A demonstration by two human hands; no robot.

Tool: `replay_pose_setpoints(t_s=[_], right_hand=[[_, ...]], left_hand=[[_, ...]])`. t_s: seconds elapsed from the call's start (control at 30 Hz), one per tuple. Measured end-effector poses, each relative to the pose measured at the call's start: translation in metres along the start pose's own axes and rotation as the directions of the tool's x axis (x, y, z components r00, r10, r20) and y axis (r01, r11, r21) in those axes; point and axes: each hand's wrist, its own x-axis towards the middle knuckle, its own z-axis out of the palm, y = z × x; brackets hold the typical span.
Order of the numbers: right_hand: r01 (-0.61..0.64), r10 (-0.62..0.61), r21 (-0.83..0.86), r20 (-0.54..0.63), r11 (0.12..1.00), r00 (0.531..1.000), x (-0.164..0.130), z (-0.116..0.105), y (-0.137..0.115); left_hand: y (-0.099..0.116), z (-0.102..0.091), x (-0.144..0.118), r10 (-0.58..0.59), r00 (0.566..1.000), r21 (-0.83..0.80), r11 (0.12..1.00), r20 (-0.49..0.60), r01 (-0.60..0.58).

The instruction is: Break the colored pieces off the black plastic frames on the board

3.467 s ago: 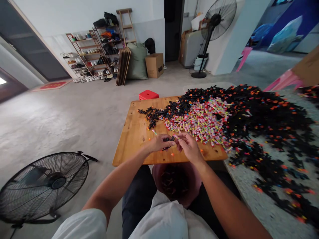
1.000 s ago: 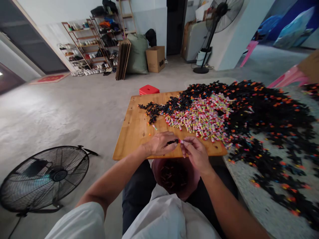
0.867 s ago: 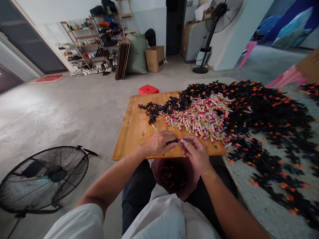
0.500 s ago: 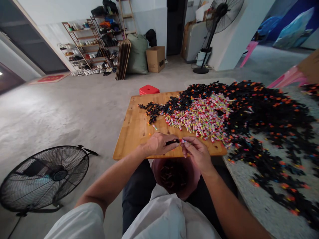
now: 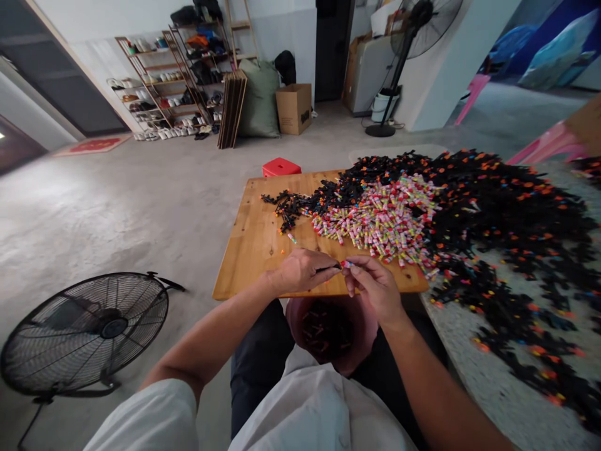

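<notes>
The left hand (image 5: 300, 271) pinches a black piece (image 5: 327, 270) and the right hand (image 5: 375, 285) a small printed tube (image 5: 348, 264), end to end over the near edge of the wooden tabletop (image 5: 248, 250) in the head view, seemingly so both tips stay exposed. The heap of pink tubes (image 5: 389, 219) lies just beyond, probably for easy reach; the pink tub (image 5: 369, 322) between the legs sits conveniently below.

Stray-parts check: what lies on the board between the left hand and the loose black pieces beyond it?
Head view: a single small tube and, nearer the left hand, an orange bit, both on the board.
</notes>
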Motion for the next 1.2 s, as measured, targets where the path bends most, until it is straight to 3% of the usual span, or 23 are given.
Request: replay_pose_setpoints(t_s=[0.27, 0.4, 0.47, 0.53, 0.67, 0.77, 0.9, 1.1, 1.2], right_hand=[[0.065, -0.052, -0.194, 0.069, 0.979, 0.996, 0.001, -0.008, -0.005], [0.087, -0.046, -0.381, 0.118, 0.921, 0.992, 0.001, -0.012, -0.016], [0.087, -0.022, -0.44, 0.152, 0.894, 0.988, 0.002, -0.013, -0.02], [0.073, 0.01, -0.463, 0.174, 0.883, 0.985, 0.003, -0.013, -0.022], [0.004, 0.098, -0.454, 0.202, 0.891, 0.975, 0.002, -0.014, -0.02], [0.002, 0.103, -0.483, 0.191, 0.876, 0.976, -0.002, -0.014, -0.015], [0.03, 0.068, -0.458, 0.196, 0.888, 0.978, -0.004, -0.019, -0.004], [-0.072, 0.2, -0.415, 0.276, 0.907, 0.94, 0.005, -0.029, 0.007], [-0.096, 0.188, -0.369, 0.221, 0.925, 0.957, 0.008, -0.027, 0.012]], left_hand=[[-0.001, -0.003, 0.002, -0.035, 0.996, 0.078, 0.997, 0.077, 0.029], [-0.001, -0.003, 0.003, -0.129, 0.978, -0.086, 0.986, 0.163, 0.145], [-0.002, -0.003, 0.003, -0.222, 0.935, -0.257, 0.92, 0.278, 0.294], [-0.004, -0.001, 0.003, -0.279, 0.875, -0.408, 0.801, 0.396, 0.439], [-0.013, 0.005, 0.003, -0.247, 0.818, -0.541, 0.645, 0.52, 0.539], [-0.019, 0.007, 0.003, -0.222, 0.817, -0.521, 0.674, 0.533, 0.523], [-0.021, 0.008, 0.003, -0.206, 0.855, -0.471, 0.761, 0.476, 0.446], [-0.016, 0.007, 0.001, -0.25, 0.816, -0.479, 0.706, 0.521, 0.522], [-0.017, 0.009, 0.001, -0.322, 0.821, -0.381, 0.765, 0.472, 0.519]])
